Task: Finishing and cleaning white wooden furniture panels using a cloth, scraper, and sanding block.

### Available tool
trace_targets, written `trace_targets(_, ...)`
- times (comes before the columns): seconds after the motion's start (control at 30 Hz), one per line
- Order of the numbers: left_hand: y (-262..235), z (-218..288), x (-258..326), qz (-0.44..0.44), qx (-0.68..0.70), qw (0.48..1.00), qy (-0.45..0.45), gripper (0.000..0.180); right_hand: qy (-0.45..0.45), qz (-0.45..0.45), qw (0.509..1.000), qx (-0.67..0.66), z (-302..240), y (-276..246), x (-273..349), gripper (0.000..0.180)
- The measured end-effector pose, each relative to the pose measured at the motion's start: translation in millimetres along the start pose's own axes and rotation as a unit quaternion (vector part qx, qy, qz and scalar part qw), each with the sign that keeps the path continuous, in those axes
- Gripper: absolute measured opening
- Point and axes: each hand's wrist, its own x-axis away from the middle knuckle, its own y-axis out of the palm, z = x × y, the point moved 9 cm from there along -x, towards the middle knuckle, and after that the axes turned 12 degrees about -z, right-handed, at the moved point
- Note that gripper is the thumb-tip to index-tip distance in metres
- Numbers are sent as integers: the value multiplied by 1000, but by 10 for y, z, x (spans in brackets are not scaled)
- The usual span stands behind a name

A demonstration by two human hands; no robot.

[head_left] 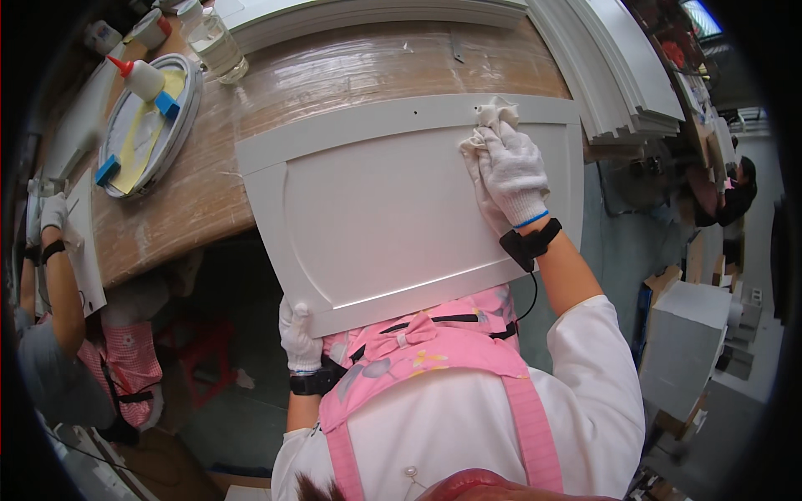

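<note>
A white framed panel (401,209) lies in front of me, its far part over the table and its near edge at my pink apron (418,342). My gloved left hand (299,338) grips the panel's near left corner, its fingers partly hidden beneath. On the far right part of the frame, my gloved right hand (516,171) presses a crumpled off-white cloth (499,111). Part of that cloth trails down beside the hand. Two small dark holes show along the far rail, one close to the cloth. Both wrists wear black bands.
A wrapped brown table (368,71) bears a round white lid (195,104) with a red-tipped bottle (146,82) and blue blocks. A clear liquid bottle (219,50) stands beside it. White boards (606,67) are stacked at far right. A co-worker's gloved hand (54,211) is at left.
</note>
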Motion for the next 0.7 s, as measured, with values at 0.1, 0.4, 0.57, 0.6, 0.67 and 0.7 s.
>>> trace_targets(0.1,25,21,11,-13,-12,1000,-4,56,97,-68,991,-58,9,82,-110,30)
trace_targets(0.4,0,30,28,13,-31,999,-4,57,-18,-30,997,-65,-503,57,-357,20)
trace_targets(0.57,65,50,-3,-10,-36,999,-4,58,115,-2,993,-36,198,110,-123,22)
trace_targets(0.6,83,55,-8,-9,-40,999,-5,59,114,-7,993,-33,109,104,-163,23)
trace_targets(0.67,103,69,-2,-10,-47,999,-6,60,59,-17,996,-57,-301,80,-288,23)
trace_targets(0.7,98,66,8,-11,-43,999,-10,60,5,-20,996,-84,-656,66,-351,22)
